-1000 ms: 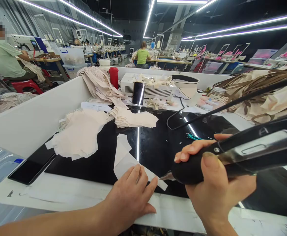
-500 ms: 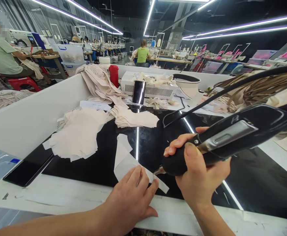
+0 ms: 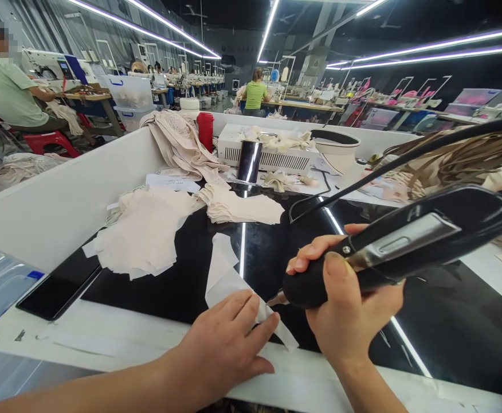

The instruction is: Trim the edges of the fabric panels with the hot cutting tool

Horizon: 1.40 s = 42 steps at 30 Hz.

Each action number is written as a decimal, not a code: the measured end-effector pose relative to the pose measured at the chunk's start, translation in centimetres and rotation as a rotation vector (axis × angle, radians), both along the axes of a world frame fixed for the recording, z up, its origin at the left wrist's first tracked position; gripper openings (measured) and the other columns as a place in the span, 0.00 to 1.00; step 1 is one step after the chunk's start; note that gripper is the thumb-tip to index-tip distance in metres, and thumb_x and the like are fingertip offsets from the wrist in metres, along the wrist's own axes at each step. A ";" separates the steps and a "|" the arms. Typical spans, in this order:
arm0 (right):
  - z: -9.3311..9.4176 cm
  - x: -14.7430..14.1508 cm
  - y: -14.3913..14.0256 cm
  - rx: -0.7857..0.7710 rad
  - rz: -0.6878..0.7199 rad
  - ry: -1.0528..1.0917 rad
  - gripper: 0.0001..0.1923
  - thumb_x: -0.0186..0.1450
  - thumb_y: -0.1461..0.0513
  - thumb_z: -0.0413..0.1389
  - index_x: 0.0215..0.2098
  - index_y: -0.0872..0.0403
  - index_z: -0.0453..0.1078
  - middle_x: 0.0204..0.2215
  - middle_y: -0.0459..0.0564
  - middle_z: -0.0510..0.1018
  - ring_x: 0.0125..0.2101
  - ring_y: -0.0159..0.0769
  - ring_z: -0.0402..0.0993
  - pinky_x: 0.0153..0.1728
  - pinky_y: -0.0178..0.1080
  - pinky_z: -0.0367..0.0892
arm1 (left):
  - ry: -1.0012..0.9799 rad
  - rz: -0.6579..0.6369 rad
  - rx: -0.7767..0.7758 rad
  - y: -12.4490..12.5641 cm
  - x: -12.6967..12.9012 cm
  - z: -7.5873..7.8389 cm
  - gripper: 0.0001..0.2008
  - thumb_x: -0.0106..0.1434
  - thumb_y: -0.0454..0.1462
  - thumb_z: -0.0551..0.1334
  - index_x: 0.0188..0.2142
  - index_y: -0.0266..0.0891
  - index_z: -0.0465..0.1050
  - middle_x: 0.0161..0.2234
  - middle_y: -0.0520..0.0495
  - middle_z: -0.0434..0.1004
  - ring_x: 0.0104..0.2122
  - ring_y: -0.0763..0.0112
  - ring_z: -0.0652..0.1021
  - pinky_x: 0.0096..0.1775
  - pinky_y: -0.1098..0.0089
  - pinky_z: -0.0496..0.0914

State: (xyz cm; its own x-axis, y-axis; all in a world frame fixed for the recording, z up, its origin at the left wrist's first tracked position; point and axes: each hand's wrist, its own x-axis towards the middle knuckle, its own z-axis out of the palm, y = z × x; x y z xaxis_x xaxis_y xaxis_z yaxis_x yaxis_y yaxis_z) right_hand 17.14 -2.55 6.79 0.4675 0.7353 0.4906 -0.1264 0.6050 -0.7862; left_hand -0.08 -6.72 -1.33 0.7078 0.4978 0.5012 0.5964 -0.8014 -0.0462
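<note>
My left hand point(image 3: 229, 335) lies with its fingers stretched out over a pale cloth piece point(image 3: 223, 280), pressing it against the glossy black board point(image 3: 182, 295). The piece is narrow at its near end and has a folded edge. My right hand point(image 3: 349, 304) is wrapped round a thick black handheld tool point(image 3: 410, 244) with a silver lever and a cable. Its pointed metal tip point(image 3: 278, 299) is at the edge of the cloth, close to my left fingertips; whether it touches is unclear. Beyond lie a large stack of cream cloth pieces point(image 3: 141, 235) and a narrower stack point(image 3: 244, 206).
A dark phone-like slab point(image 3: 57, 287) lies at the board's left edge. Behind stand a white vented box point(image 3: 272, 158), a red cup point(image 3: 205, 132) and a dark cylinder point(image 3: 249, 162). The tool's cable point(image 3: 414, 155) arches at right. Other people sit at sewing machines farther off.
The view has shifted slightly, so the background sits a little farther right. The cloth's near end and my left hand are slightly lower relative to the tool tip. My right grip is unchanged.
</note>
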 end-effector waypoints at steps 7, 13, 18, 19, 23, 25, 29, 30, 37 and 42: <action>0.2 -0.1 -0.5 0.010 -0.031 -0.026 0.25 0.64 0.53 0.77 0.50 0.48 0.71 0.28 0.39 0.82 0.21 0.36 0.78 0.24 0.42 0.79 | -0.029 0.022 -0.116 -0.4 -0.9 0.5 0.37 0.68 0.58 0.78 0.65 0.39 0.75 0.60 0.38 0.83 0.60 0.51 0.84 0.65 0.57 0.80; 0.7 -0.2 0.0 0.006 -0.031 0.008 0.25 0.61 0.54 0.78 0.49 0.48 0.72 0.26 0.39 0.81 0.20 0.36 0.76 0.22 0.42 0.78 | -0.033 0.027 -0.147 -0.3 -0.7 0.3 0.37 0.65 0.56 0.81 0.65 0.42 0.75 0.61 0.36 0.81 0.59 0.50 0.83 0.64 0.54 0.80; 0.9 -0.7 0.7 0.029 0.004 0.041 0.25 0.60 0.54 0.78 0.48 0.47 0.72 0.26 0.38 0.81 0.20 0.34 0.75 0.22 0.40 0.76 | -0.089 0.038 -0.149 -0.3 -0.6 0.1 0.39 0.59 0.55 0.85 0.62 0.44 0.75 0.60 0.35 0.81 0.56 0.50 0.84 0.59 0.55 0.83; 0.9 -0.8 0.8 0.027 0.007 0.039 0.24 0.60 0.54 0.78 0.48 0.47 0.72 0.26 0.38 0.80 0.20 0.34 0.75 0.22 0.40 0.76 | -0.094 0.037 -0.147 -0.3 -0.6 0.1 0.39 0.59 0.55 0.85 0.62 0.44 0.76 0.59 0.35 0.81 0.55 0.50 0.84 0.58 0.55 0.83; 0.6 -1.2 1.0 0.013 0.021 0.027 0.24 0.61 0.53 0.77 0.48 0.46 0.72 0.27 0.37 0.80 0.19 0.34 0.75 0.22 0.40 0.77 | -0.097 0.029 -0.139 -0.2 -0.5 -0.1 0.40 0.58 0.56 0.85 0.62 0.42 0.76 0.58 0.34 0.81 0.54 0.49 0.84 0.58 0.54 0.83; 0.5 -1.3 1.1 0.020 0.032 0.022 0.24 0.61 0.53 0.77 0.48 0.46 0.72 0.27 0.37 0.80 0.19 0.34 0.75 0.22 0.40 0.77 | -0.102 0.024 -0.133 -0.2 -0.5 -0.2 0.41 0.58 0.56 0.85 0.62 0.42 0.76 0.58 0.34 0.81 0.54 0.49 0.84 0.58 0.54 0.83; 0.4 -1.3 1.2 0.032 0.051 0.014 0.23 0.64 0.55 0.76 0.49 0.47 0.71 0.27 0.38 0.81 0.20 0.34 0.77 0.23 0.39 0.78 | -0.117 0.023 -0.129 -0.1 -0.4 -0.4 0.41 0.57 0.56 0.85 0.62 0.42 0.75 0.58 0.34 0.81 0.54 0.49 0.84 0.58 0.54 0.83; 0.4 -1.2 1.3 0.035 0.053 0.014 0.22 0.64 0.56 0.76 0.49 0.47 0.71 0.27 0.38 0.82 0.20 0.34 0.77 0.24 0.39 0.79 | -0.119 0.023 -0.129 -0.1 -0.4 -0.4 0.41 0.57 0.56 0.85 0.63 0.42 0.75 0.58 0.34 0.80 0.54 0.49 0.84 0.58 0.55 0.83; 0.7 -0.6 0.8 0.050 0.034 0.036 0.22 0.62 0.56 0.77 0.48 0.48 0.73 0.27 0.39 0.81 0.20 0.34 0.76 0.22 0.38 0.77 | -0.127 0.022 -0.103 -0.1 -0.2 -0.9 0.41 0.58 0.56 0.84 0.62 0.41 0.76 0.58 0.33 0.80 0.56 0.48 0.84 0.58 0.54 0.83; 0.2 -0.6 0.5 0.042 0.035 -0.003 0.22 0.65 0.54 0.76 0.49 0.47 0.72 0.28 0.38 0.80 0.20 0.33 0.77 0.23 0.39 0.79 | -0.106 0.023 -0.121 -0.2 -0.3 -0.4 0.41 0.58 0.56 0.84 0.62 0.41 0.75 0.59 0.32 0.81 0.55 0.47 0.85 0.57 0.52 0.84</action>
